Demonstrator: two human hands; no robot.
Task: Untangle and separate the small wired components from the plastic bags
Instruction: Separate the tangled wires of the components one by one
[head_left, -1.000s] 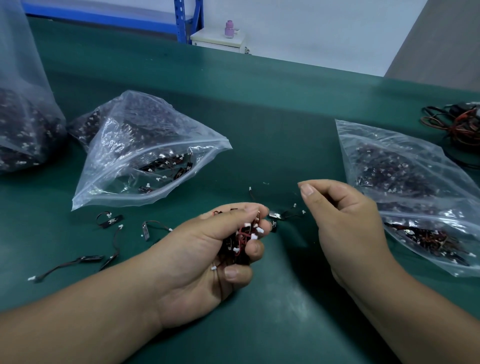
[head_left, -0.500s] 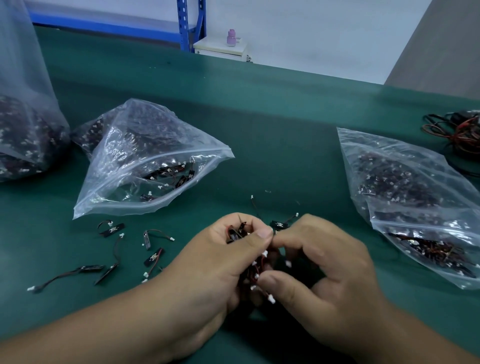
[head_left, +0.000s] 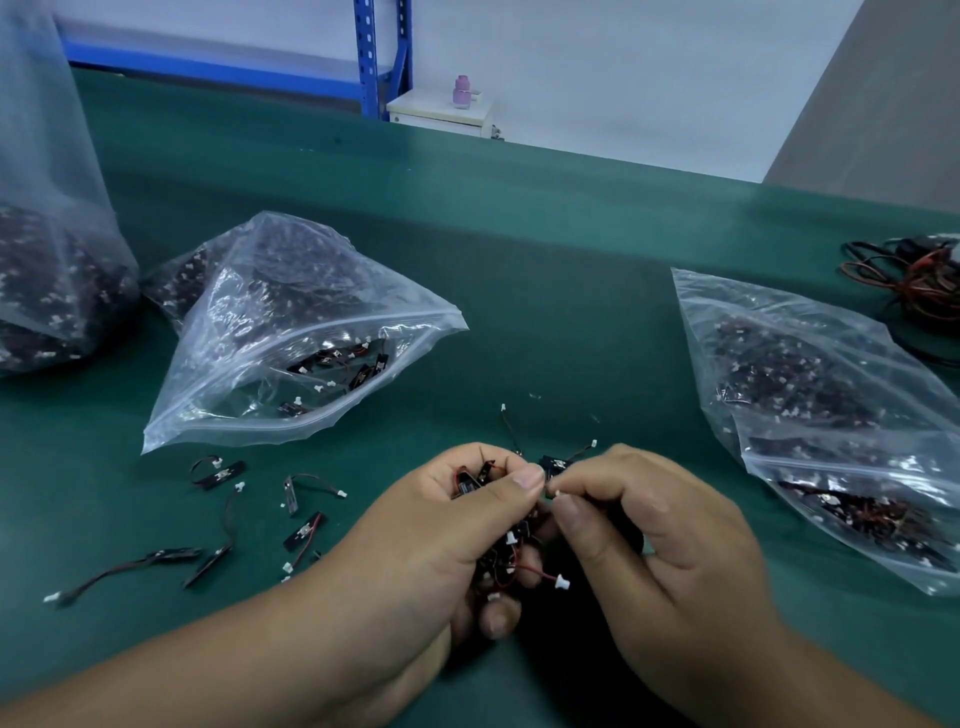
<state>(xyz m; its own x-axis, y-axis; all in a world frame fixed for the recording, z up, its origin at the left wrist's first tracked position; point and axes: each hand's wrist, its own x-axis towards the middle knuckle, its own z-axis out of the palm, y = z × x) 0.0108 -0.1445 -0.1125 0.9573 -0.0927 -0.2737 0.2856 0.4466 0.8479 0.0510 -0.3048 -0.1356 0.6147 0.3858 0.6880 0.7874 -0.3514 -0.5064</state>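
L hand (head_left: 447, 525) is curled round a clump of small wired components (head_left: 511, 551), thumb clamped over the top, fingers cupped under. R hand (head_left: 670, 540) pinches one white plug (head_left: 558, 492) at the clump's upper edge betw. thumb + forefinger; its other fingers are curled, w/ nothing else seen in them. The hands touch, low over the green table (head_left: 545, 260). Prob. step: drawing one lead out of the tangle. Main risk is a straight pull on the plug: the wires are thin, and if the lead is looped thru others it could tighten the knot or strain the wire at the plug. A red lead (head_left: 540, 571) w/ its own plug hangs free under the clump and could snag. If the L grip slackens, the clump may spill. One piece (head_left: 553, 462) lies just beyond the fingers, so fallen bits could re-mix w/ it. Separated pieces (head_left: 223, 519) lie scattered to the L, near the open bag (head_left: 291, 338). Its mouth faces them, so a sweep of the forearm could push sorted ones back in. The R-side bag (head_left: 810, 395) is well apart; low risk. Most stock is still bagged, so the task looks early.
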